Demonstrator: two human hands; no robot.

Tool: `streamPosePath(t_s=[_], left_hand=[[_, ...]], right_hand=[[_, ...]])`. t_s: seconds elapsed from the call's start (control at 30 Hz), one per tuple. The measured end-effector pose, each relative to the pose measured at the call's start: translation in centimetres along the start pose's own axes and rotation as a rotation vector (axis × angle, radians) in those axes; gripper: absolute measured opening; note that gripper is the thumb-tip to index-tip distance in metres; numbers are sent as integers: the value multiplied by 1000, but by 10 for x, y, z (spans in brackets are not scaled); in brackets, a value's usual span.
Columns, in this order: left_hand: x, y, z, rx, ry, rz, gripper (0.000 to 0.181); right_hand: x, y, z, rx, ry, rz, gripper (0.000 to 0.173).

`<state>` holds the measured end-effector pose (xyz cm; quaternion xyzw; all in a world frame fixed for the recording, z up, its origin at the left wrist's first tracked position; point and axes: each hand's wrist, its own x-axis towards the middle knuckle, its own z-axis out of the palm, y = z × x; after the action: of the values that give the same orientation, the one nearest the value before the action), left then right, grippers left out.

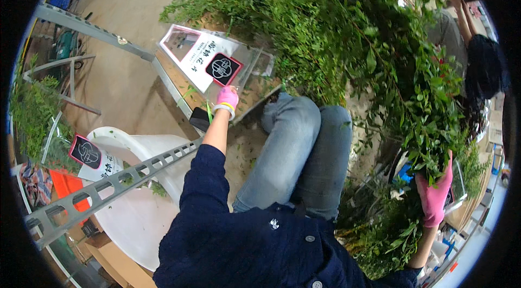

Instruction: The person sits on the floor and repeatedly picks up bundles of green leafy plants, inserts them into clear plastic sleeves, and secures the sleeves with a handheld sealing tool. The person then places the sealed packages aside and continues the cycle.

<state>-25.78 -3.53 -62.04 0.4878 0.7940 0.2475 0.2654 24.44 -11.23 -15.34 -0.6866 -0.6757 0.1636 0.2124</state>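
Observation:
My left hand (228, 97), in a pink glove with bands at the wrist, has its fingers curled on the lower end of a clear plastic flower sleeve (198, 69). The sleeve bears writing and a black emblem with a pink border, and rests on a wooden work surface (176, 81). Far to the right, my gloved right hand (434, 192) grips a bunch of leafy green branches (423, 137); its fingers are partly covered by leaves. A large heap of cut foliage (285, 23) covers the far part of the surface.
A perforated metal rail (134, 184) crosses at left above a large white tub (134, 223). Another sleeve (93, 158) with foliage lies beyond it. Near my left wrist is a black object (200, 119). More branches (382, 243) lie at lower right. Another person (482, 60) is at upper right.

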Motion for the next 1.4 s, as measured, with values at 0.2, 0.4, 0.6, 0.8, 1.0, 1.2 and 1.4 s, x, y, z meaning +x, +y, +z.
streamPosePath(t_s=[0.2, 0.4, 0.6, 0.8, 1.0, 1.2, 1.4], left_hand=[[-7, 49, -29, 192, 21, 63, 15], [-4, 48, -43, 7, -134, -36, 32], [-10, 68, -55, -282, 116, 56, 21], [-5, 62, -82, 79, 190, 120, 16], [8, 73, -116, -16, 280, 27, 27], [13, 58, -113, -610, -220, -235, 29], [27, 6, -59, -752, -66, -209, 13]], right_hand=[[-25, -9, -16, -112, 78, -14, 80], [-67, -10, -38, -40, 127, 125, 82], [-113, 12, -65, -35, 116, 154, 81], [-128, 21, -67, -163, 134, 140, 83], [-126, 8, -61, -137, 47, 121, 83], [-130, 13, -57, -176, 41, 89, 82], [-130, 14, -53, -254, 68, 132, 85]])
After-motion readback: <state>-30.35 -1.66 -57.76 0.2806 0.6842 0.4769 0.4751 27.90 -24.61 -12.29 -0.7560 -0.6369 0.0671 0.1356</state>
